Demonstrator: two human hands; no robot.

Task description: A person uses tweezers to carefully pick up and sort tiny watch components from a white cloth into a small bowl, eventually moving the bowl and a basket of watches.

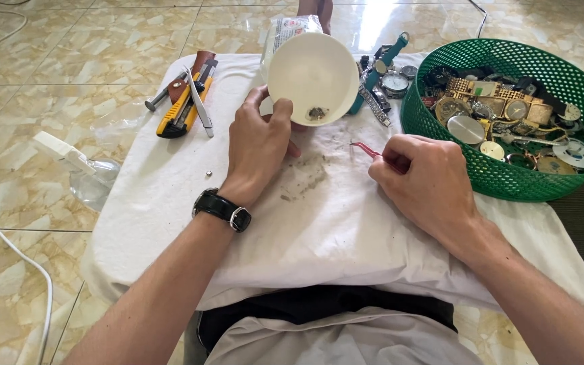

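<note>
My left hand [259, 143] grips a white bowl [313, 71] by its rim and tilts it toward me. Small dark bits lie at the bowl's lower edge. My right hand [422, 174] holds red tweezers [366, 150], whose tip points left over the white cloth [170, 196]. Between the hands, a patch of grey grit [305, 177] lies on the cloth. A black wristwatch [222, 208] is on my left wrist.
A green mesh basket [434, 128] full of watch parts stands at the right. Several watches [385, 78] lie behind the bowl. A yellow utility knife, pliers and metal tweezers [187, 98] lie at the cloth's far left. A clear plastic bottle [82, 169] rests on the tiled floor.
</note>
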